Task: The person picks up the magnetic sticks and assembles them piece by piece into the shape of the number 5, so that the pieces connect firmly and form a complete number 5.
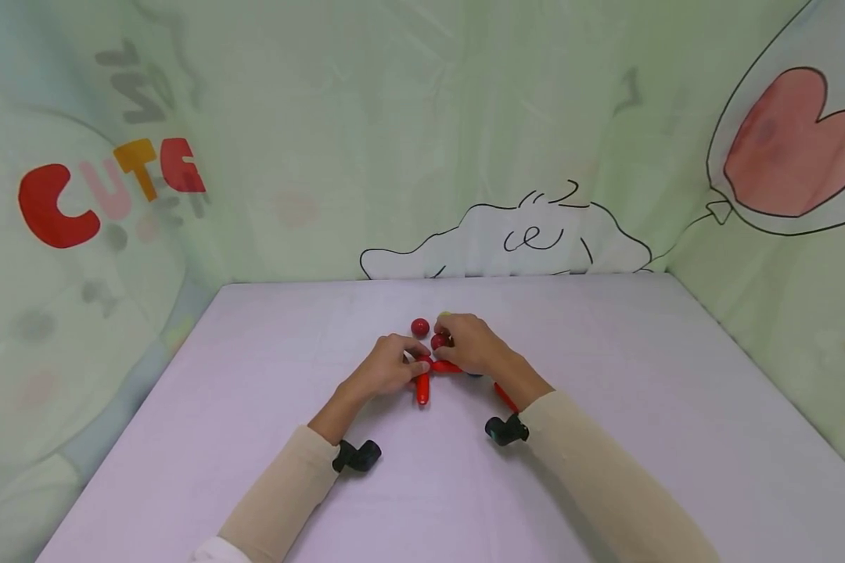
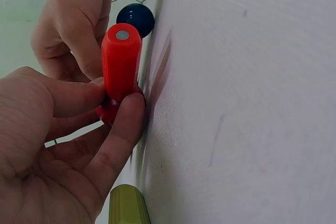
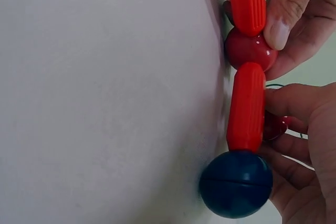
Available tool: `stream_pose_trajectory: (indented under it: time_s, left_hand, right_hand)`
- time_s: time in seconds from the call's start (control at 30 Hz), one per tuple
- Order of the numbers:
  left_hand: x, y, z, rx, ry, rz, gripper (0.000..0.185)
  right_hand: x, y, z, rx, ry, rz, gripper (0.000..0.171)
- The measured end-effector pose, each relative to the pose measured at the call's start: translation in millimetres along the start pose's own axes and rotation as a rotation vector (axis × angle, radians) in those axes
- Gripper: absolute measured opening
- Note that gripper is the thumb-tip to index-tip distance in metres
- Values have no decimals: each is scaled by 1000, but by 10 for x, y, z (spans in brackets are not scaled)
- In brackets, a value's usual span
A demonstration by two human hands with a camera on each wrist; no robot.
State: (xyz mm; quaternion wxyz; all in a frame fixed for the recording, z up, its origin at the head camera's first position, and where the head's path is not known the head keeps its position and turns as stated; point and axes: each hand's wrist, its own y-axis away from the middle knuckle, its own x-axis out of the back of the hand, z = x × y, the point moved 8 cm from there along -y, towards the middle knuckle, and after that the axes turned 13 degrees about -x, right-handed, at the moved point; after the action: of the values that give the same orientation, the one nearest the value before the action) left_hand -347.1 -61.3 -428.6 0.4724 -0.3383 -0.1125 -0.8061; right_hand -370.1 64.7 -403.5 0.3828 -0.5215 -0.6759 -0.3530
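My left hand (image 1: 389, 365) pinches a red ball (image 3: 247, 51) that joins two red magnetic rods. One red rod (image 1: 422, 389) points toward the front of the table, its round metal tip facing the left wrist camera. The other red rod (image 3: 247, 106) runs across to a dark blue ball (image 3: 236, 184). My right hand (image 1: 468, 344) is just beyond this rod, thumb and fingers around another red ball (image 1: 440, 342). In the right wrist view that ball shows partly behind the rod.
A loose red ball (image 1: 420, 328) lies behind the hands, close to a yellowish piece (image 1: 445, 314) mostly hidden by the right hand. Another red rod (image 1: 505, 397) lies beneath the right forearm. An olive-green rod (image 2: 127, 205) shows low in the left wrist view. A white tabletop (image 1: 253, 438) lies beneath everything.
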Motion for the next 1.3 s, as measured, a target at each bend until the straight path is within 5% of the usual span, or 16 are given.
stream_pose_trajectory:
  time_s: [0.6,0.93,1.3]
  left_hand:
    - [21,-9,-4,-32,7,2,21]
    - [16,-39,-5,-17,-15,-26,21]
    - [15,-44,-12,-42,-45,-31,21]
  right_hand:
    - [162,392,-96,155,-143,47,30]
    - [52,548,-190,174,-301,-112,22]
    - [-98,688,-259,183,-294,-197,19]
